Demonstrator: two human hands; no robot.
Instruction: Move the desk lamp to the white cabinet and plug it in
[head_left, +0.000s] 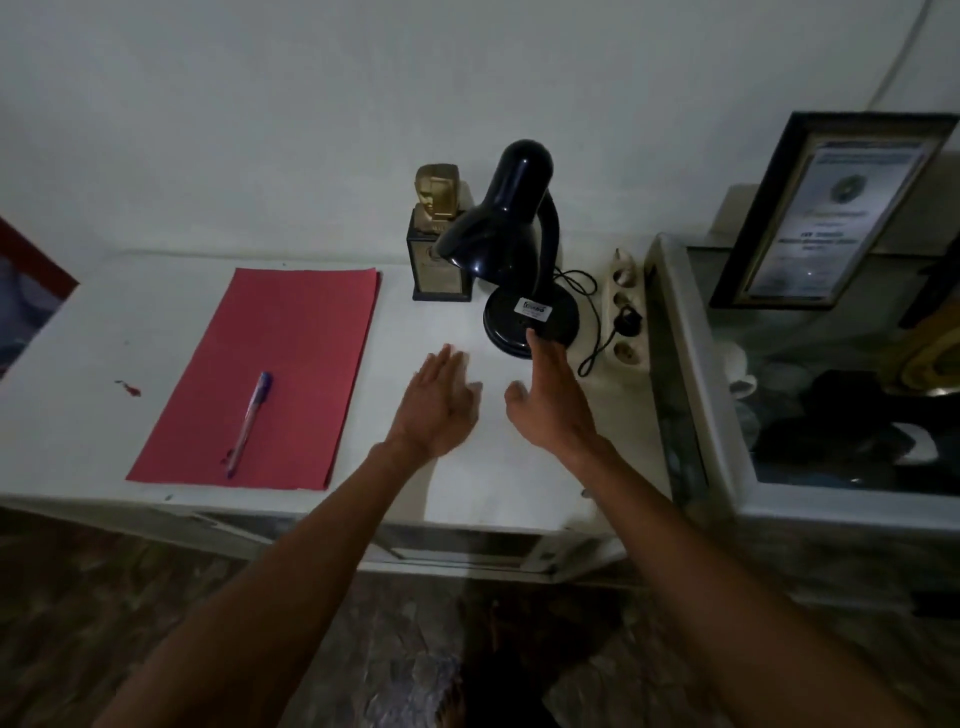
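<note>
Our hands are both empty and spread wide, the right hand (553, 400) nearer, fingertips at the base of the desk lamp (519, 249) standing upright just ahead on the worktop (104, 338), the left hand (439, 402) short of it.

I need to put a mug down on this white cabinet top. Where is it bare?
Bare: the left end of the cabinet top, left of the red paper with its pen, and the front strip under both hands. Crowded: the back right, where trophy, desk lamp, cord and power strip cluster.
</note>
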